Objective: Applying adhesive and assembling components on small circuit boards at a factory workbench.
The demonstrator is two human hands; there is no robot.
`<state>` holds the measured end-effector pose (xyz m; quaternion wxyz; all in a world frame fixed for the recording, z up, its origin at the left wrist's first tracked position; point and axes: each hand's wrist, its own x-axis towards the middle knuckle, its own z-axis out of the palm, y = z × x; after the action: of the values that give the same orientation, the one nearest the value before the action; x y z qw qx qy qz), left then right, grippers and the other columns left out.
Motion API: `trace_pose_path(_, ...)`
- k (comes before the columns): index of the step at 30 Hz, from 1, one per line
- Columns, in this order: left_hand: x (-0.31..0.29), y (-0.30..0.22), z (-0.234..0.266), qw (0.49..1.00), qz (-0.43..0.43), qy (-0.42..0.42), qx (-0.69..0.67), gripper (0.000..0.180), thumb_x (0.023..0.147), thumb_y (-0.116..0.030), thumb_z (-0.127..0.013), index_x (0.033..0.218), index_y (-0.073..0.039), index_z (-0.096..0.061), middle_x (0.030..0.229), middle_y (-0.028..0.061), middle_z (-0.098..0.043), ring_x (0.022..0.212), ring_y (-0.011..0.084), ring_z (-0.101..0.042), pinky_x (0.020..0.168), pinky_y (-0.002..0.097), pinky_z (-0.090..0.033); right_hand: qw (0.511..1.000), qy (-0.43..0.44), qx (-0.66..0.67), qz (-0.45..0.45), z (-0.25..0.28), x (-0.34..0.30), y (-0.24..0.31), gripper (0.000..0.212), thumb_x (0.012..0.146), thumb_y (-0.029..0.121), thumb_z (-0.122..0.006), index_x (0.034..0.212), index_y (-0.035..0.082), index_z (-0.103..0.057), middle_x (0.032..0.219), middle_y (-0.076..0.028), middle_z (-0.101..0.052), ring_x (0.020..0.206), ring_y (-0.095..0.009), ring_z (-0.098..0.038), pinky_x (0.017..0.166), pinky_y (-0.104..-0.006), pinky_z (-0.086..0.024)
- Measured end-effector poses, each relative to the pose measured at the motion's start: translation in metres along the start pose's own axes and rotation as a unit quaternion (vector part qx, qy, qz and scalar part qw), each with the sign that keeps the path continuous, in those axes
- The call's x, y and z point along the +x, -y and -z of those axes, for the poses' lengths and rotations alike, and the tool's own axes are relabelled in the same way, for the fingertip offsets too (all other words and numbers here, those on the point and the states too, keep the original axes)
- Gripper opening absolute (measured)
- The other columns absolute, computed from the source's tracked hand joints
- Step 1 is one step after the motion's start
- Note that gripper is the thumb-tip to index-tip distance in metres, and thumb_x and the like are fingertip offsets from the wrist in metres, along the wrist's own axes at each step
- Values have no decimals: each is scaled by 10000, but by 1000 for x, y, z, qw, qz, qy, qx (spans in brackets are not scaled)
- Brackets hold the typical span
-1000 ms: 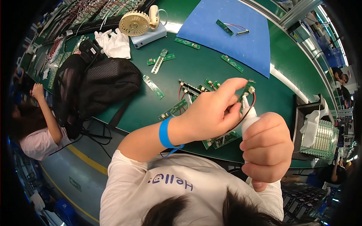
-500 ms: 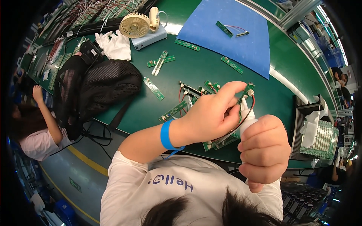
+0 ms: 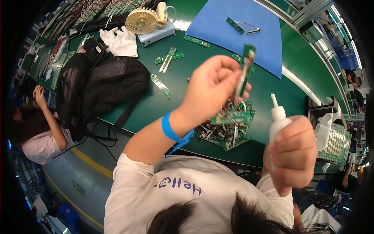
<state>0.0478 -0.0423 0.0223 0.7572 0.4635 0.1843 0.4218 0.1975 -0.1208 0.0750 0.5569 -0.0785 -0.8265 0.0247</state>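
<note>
A narrow green circuit board [image 3: 247,58] with a white connector is pinched upright between the thumb and fingers of my left hand [image 3: 214,84], above the table's middle. Motion smears the board and its wires. Below it a second green board [image 3: 231,117] also looks blurred; whether the two are joined by wires I cannot tell. Under my left hand lies a pile of wired circuit boards [image 3: 230,138], partly covered. My right hand [image 3: 294,152] is wrapped round a white squeeze bottle [image 3: 279,121], its thin nozzle pointing up, apart from the boards.
A blue mat [image 3: 245,15] carries one wired board [image 3: 235,25]. Loose boards [image 3: 161,85] lie left of my hands. Farther left are a black mesh bag [image 3: 117,82], white gloves [image 3: 120,42] and a small fan [image 3: 142,21]. A black rack [image 3: 321,111] stands right; a co-worker [image 3: 46,128] sits left.
My left hand has lifted the board up and away from the bottle's nozzle. My right hand has drawn the bottle to the right, and the pile of boards is more exposed.
</note>
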Motion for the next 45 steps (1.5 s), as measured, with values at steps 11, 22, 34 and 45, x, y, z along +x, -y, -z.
trace_pose_path(11,20,27,10,948,83,-74,-300,149,907,-319,-387,964,-183,-406,897,98,-542,1031,312,-468,810,557,-406,982,-13,183,-49,0,-4,-11,212,830,248,-481,689,97,-528,676,-32,-528,545,-134,-525,573,-266,-437)
trace_pose_path(22,24,26,18,946,-33,8,-321,191,918,-326,-326,1017,-165,-294,612,68,-466,565,208,-494,825,445,-403,931,204,-256,-160,-16,16,-5,180,524,177,-631,668,123,-538,579,-4,-445,466,-156,-445,438,-284,-354)
trace_pose_path(34,24,25,44,935,5,-65,-349,222,886,-165,-376,933,3,-513,593,25,-385,592,158,-418,917,408,-372,906,214,-342,-125,-42,-19,-39,183,593,225,-575,603,113,-431,701,-23,-555,538,-144,-522,423,-273,-340)
trace_pose_path(45,6,10,10,964,-110,-215,111,266,900,-320,-409,932,-59,-448,642,-21,-399,503,21,-367,402,177,-247,953,-31,-190,-235,-39,-2,-26,158,543,125,-589,651,95,-477,507,-27,-484,417,-212,-482,362,-304,-332)
